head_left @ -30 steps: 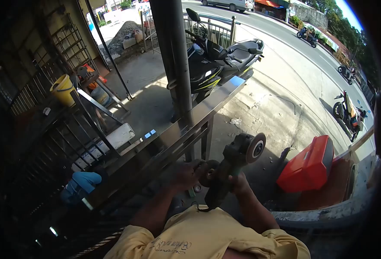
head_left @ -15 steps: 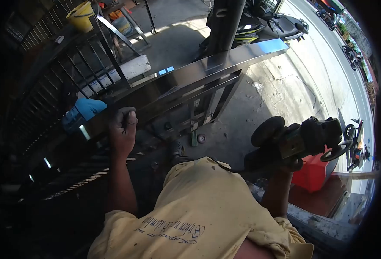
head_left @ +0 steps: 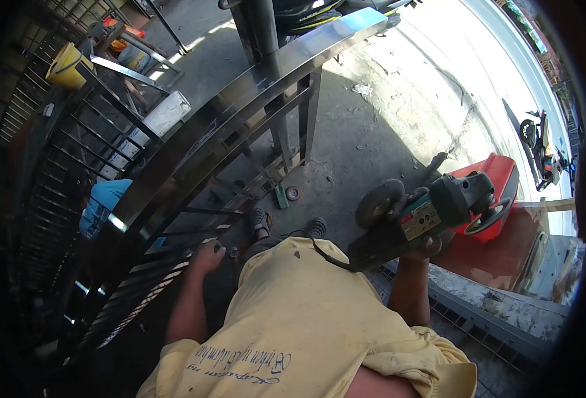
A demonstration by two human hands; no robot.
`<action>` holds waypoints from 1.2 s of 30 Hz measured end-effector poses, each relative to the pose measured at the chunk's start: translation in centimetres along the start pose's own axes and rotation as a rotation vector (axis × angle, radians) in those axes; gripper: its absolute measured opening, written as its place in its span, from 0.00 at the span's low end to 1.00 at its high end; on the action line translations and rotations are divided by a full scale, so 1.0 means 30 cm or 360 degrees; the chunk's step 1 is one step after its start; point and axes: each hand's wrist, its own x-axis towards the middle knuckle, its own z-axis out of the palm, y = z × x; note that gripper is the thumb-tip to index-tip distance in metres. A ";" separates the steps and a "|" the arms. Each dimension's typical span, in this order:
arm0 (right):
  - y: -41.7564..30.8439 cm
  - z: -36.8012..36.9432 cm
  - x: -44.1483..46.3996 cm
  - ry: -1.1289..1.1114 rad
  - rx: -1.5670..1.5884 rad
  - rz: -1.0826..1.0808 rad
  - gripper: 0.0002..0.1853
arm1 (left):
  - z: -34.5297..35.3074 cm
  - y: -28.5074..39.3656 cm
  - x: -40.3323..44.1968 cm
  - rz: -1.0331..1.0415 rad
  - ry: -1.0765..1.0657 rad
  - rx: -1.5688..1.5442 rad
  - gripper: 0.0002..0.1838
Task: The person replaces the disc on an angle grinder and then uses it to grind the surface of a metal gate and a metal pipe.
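Note:
My right hand (head_left: 422, 252) is wrapped round an angle grinder (head_left: 420, 220), teal and black, held up at the right above the floor. Its round disc (head_left: 380, 203) faces left, and a cord (head_left: 330, 259) runs from its rear end across the yellow shirt (head_left: 293, 298). My left hand (head_left: 206, 256) is closed, low beside the dark bars of a metal gate or railing; whether anything is inside the fingers cannot be seen. The long, shiny metal frame (head_left: 240, 99) crosses in front of me from lower left to upper right.
A person in a blue shirt (head_left: 107, 199) is behind the frame at left. A yellow bucket (head_left: 68, 66) stands at upper left. On the floor lie a green piece (head_left: 281, 196) and a small round disc (head_left: 293, 194). A red container (head_left: 502, 192) is at right, with a parked motorcycle (head_left: 535, 142) beyond.
My left hand has come down from the top of the metal frame toward my body. The grinder, still in my right hand, has shifted slightly left in view. The view has turned rightward.

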 end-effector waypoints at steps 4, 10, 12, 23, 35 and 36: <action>-0.042 -0.044 -0.026 -0.0003 -0.0047 -0.0004 0.43 | 0.012 -0.003 0.065 -0.0038 -0.0006 -0.0027 0.19; -0.058 -0.094 -0.036 -0.0002 0.0101 0.0103 0.41 | 0.057 0.148 0.267 0.0300 0.0193 -0.0228 0.16; -0.027 -0.106 -0.036 0.0063 0.0121 0.0101 0.41 | 0.093 0.230 0.384 0.0369 0.0199 -0.0320 0.15; 0.446 -0.293 -0.290 0.1267 0.0289 0.0627 0.38 | 0.383 0.546 1.240 -0.0790 -0.0065 -0.2001 0.24; 0.971 -0.589 -0.929 0.1941 0.0943 0.1175 0.39 | 0.683 0.124 2.240 -0.0179 0.0370 0.0142 0.19; 0.985 -0.595 -0.929 0.1993 0.0946 0.1233 0.40 | 0.697 0.135 2.268 -0.0096 0.0242 0.0282 0.20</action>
